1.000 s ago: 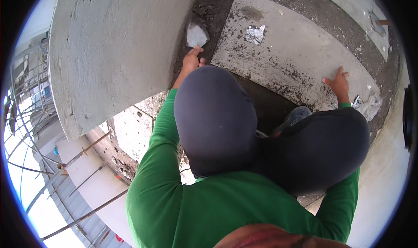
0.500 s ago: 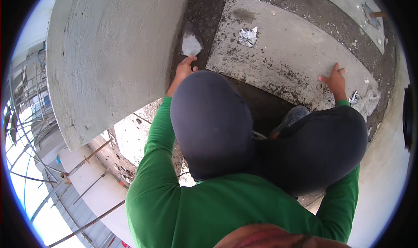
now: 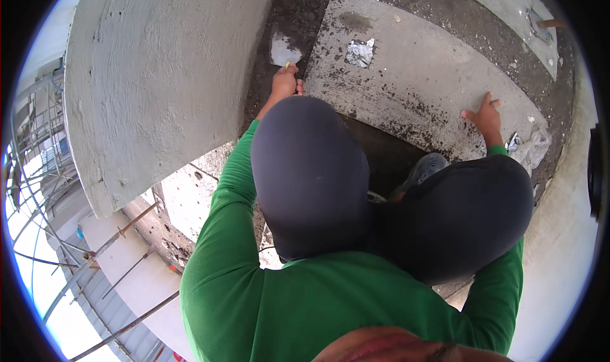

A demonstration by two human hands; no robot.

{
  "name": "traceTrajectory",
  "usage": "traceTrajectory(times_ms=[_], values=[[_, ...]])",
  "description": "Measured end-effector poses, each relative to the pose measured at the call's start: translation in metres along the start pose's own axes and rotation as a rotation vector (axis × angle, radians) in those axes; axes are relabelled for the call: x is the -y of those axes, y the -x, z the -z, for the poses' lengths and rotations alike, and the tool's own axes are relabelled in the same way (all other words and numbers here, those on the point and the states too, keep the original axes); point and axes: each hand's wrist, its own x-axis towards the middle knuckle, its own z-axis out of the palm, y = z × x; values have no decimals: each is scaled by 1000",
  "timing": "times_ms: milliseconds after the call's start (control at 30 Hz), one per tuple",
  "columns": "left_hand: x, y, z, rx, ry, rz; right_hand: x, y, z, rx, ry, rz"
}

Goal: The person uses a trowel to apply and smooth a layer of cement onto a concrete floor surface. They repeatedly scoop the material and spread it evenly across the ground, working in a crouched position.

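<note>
The left hand [image 3: 284, 81], upper centre-left of the frame, has moved slightly up and right since the picture half a second ago, carrying the flat-bladed tool [image 3: 283, 48] with it. Its fingers are closed on the tool's near end, where a yellowish bit now shows. Dark patches, probably grit, now cover the blade's upper right, where its pale face ran unbroken lower down before; so the blade seems to be working in the dark ground [image 3: 302, 6] between the grey wall [image 3: 159, 76] and the pale slab [image 3: 426, 63]. The right hand [image 3: 487, 119], right of centre, stays spread on the slab; the foil scrap [image 3: 360, 53] lies unmoved.
</note>
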Motion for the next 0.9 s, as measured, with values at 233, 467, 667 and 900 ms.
traceTrajectory(times_ms=[233,467,667,900], values=[[-59,-59,-70,140,99,-152,-15,-10,-16,-197,-55,139],[-17,-42,-47,-35,125,-142,65,100,-17,152,-825,38],[-77,-67,-86,169,115,-291,135,163,33,323,-1143,82],[-14,-19,-41,34,214,-180,159,176,150,363,-1088,218]])
